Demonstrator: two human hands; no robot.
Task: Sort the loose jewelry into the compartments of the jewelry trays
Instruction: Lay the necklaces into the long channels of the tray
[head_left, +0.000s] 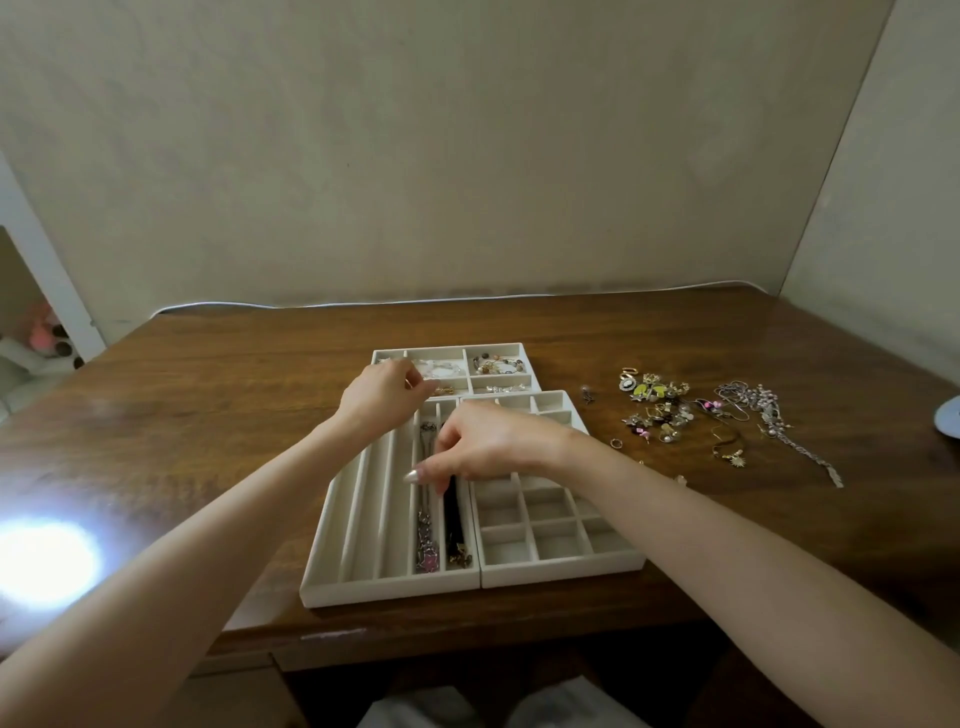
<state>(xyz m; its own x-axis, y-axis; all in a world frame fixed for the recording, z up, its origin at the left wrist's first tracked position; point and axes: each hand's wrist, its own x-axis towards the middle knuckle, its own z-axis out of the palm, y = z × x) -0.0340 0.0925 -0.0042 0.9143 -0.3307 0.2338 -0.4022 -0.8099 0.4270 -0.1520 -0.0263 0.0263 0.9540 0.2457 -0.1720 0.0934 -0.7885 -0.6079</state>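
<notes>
A person seated at a wooden tabletop (779, 545) reaches both bare forearms over three cream jewelry trays. Nearest, at front left, the slotted tray (332, 587) shows five long channels. The two rightmost are in use: one holds a silver chain (427, 540) ending in a pink pendant, the other a dark necklace (453, 514) with a gold charm at its near end.

The right hand (493, 441) hangs over these two channels, its grip pinched on the silver chain, with the thumb on one side and bent fingertips on the other. Touching that tray's right wall is the grid tray (561, 569), a block of small square cells partly covered by the right wrist.

Beyond both, the left hand (382, 392) rests at the front edge of the rear tray (519, 347). Its fingers curl beside small gold pieces (444, 389) — whether its grip holds anything cannot be told. The rear tray carries two bracelets in separate compartments, a clear beaded bracelet (441, 368) and a mixed-stone bracelet (498, 364), and silvery pieces in a third.

To the right, well apart from the trays, the loose jewelry (660, 410) lies on bare wood: one heap of earrings and charms, one tangle of silver chains (748, 402), one gold sun pendant (735, 458) and one small ring (616, 442).
</notes>
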